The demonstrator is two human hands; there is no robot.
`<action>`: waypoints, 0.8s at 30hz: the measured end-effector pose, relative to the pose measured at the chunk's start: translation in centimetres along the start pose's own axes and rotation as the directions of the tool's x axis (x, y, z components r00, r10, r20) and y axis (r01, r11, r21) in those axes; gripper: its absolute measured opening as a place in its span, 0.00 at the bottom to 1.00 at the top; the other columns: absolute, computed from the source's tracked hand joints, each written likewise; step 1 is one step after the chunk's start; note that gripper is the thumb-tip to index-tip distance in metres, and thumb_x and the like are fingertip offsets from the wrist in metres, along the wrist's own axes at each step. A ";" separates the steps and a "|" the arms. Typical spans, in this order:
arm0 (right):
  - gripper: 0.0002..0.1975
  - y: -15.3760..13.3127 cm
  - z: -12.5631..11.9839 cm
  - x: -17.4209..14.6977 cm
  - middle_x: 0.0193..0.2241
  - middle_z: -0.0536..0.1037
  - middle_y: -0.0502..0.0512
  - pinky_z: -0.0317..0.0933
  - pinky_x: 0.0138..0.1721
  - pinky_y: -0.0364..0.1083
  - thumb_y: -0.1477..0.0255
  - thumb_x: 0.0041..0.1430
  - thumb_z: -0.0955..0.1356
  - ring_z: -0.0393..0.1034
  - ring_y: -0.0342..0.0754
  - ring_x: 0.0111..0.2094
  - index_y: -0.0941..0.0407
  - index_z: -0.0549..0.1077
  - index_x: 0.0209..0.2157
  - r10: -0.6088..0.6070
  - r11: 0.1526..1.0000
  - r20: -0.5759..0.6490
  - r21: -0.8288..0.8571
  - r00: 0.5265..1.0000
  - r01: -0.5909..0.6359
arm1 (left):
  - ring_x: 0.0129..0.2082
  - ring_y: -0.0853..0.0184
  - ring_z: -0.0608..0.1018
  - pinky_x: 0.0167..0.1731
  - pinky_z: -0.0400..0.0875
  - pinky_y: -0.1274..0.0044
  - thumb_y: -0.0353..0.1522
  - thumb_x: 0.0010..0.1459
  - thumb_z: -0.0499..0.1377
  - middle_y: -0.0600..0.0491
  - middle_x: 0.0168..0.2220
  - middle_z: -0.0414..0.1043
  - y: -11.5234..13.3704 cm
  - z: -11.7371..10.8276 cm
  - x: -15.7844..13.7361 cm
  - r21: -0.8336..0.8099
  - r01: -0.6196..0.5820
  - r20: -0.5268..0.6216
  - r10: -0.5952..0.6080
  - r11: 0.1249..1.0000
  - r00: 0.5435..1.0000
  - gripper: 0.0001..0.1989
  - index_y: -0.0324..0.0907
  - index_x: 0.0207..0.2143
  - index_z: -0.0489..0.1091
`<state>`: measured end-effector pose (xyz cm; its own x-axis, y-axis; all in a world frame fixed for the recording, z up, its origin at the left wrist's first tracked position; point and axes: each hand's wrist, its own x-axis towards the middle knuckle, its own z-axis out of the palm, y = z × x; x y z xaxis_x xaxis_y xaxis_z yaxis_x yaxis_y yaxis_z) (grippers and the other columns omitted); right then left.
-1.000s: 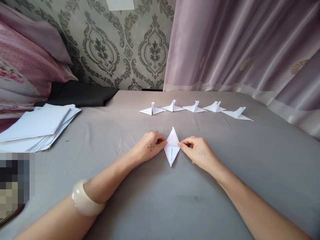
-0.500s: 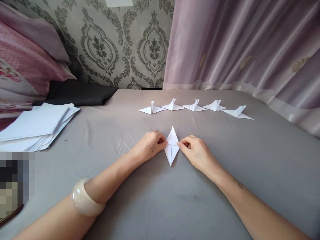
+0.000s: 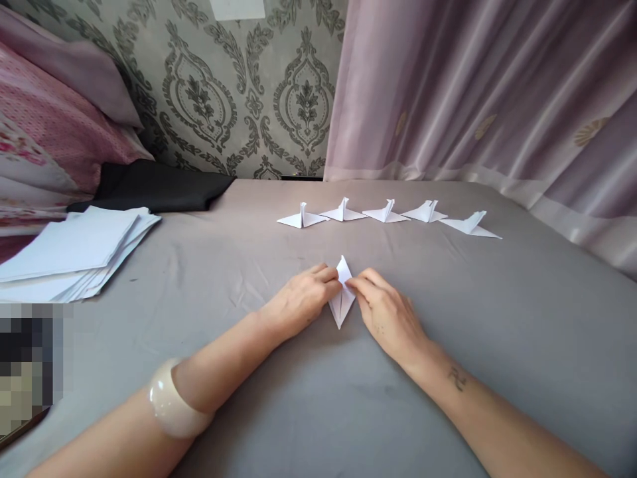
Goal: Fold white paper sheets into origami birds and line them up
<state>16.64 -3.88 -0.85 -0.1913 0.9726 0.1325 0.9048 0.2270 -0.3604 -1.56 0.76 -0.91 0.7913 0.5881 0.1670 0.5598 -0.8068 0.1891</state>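
A white folded paper diamond [image 3: 340, 311] lies on the grey cloth in front of me, one point away from me and one towards me, with a crease line down its lower half. My left hand [image 3: 309, 295] is closed at its left edge, the fingertips over the paper's middle. From the right, my right hand [image 3: 391, 309] pinches the opposite edge between thumb and fingers. The fingertips of both hands nearly meet and hide the diamond's side corners. A cream bangle [image 3: 176, 401] is on my left forearm.
Several white paper cranes [image 3: 385, 212] stand in a row towards the far edge. Left of them lie a stack of white paper [image 3: 74, 249] and a black cloth [image 3: 154, 186]. A curtain [image 3: 423, 86] hangs behind on the right, beside patterned wallpaper [image 3: 249, 86].
Both hands have moved inward over the diamond's middle, and the left has turned knuckles up. Less of the paper's width shows now. The cranes and the stack have not moved.
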 end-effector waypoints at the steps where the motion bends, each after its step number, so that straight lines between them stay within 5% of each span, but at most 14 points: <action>1: 0.17 -0.2 -0.1 -0.3 0.41 0.73 0.52 0.51 0.26 0.45 0.78 0.64 0.56 0.70 0.45 0.32 0.49 0.71 0.44 -0.021 0.998 0.029 -0.063 0.999 0.023 | 0.38 0.62 0.70 0.36 0.69 0.73 0.23 0.65 0.45 0.46 0.39 0.70 0.5 -0.2 -0.1 0.057 0.010 0.034 -0.012 0.998 0.999 0.15 0.37 0.41 0.70; 7: 0.25 -1.2 -0.8 -1.3 0.42 0.72 0.56 0.43 0.23 0.46 0.84 0.61 0.56 0.70 0.45 0.30 0.51 0.65 0.55 -0.087 0.930 0.164 -0.340 0.983 0.139 | 0.37 0.60 0.72 0.32 0.71 0.72 0.19 0.60 0.49 0.46 0.36 0.70 3.6 -0.6 -0.4 0.302 0.109 0.108 -0.147 0.947 0.983 0.14 0.34 0.44 0.70; 14: 0.24 -0.6 -1.1 -1.5 0.44 0.71 0.55 0.43 0.23 0.46 0.85 0.61 0.55 0.67 0.42 0.27 0.54 0.67 0.53 -0.086 0.933 0.140 -0.337 0.986 0.129 | 0.36 0.60 0.72 0.31 0.72 0.73 0.18 0.54 0.51 0.45 0.36 0.70 3.2 -0.7 -0.8 0.272 0.165 0.099 -0.198 0.948 0.975 0.12 0.36 0.36 0.71; 24: 0.21 0.2 -1.1 -2.1 0.44 0.72 0.53 0.45 0.23 0.46 0.84 0.60 0.57 0.65 0.40 0.24 0.54 0.73 0.46 -0.094 0.963 0.063 -0.248 0.994 0.106 | 0.39 0.62 0.75 0.40 0.71 0.73 0.21 0.53 0.48 0.48 0.39 0.73 0.8 -0.5 -1.3 -0.244 0.285 -0.100 -0.316 0.927 0.944 0.17 0.39 0.34 0.76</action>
<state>17.65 -5.96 -0.25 -0.2986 0.9483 0.1076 0.9452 0.3094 -0.1042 -2.26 -0.57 -0.52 0.5452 0.8154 0.1946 0.6841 -0.5670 0.4589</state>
